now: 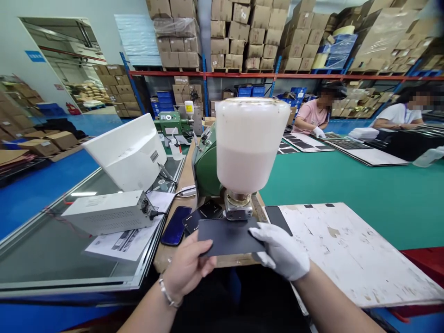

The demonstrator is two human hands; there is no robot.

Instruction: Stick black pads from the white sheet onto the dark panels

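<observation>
A flat dark rectangular sheet [231, 238] is held level between my two hands, its far edge at the metal outlet head [238, 210] of a green machine [208, 169]. My bare left hand [190, 263] pinches its left end, thumb on top. At the right end, my white-gloved right hand [282, 252] grips the sheet, the thumb side hidden in part. Above the head stands a large translucent bottle [251, 143], about half full of milky liquid. Behind my left hand lie dark plates with small holes [203, 215]. Another dark sheet [277, 219] rests to the right.
A phone [176, 225] lies left of the plates. Further left are a white metal box [111, 212] and a monitor [128, 155] on a glass-topped table. A stained white board [350, 249] covers the right side. Two people sit at the green table [333, 185].
</observation>
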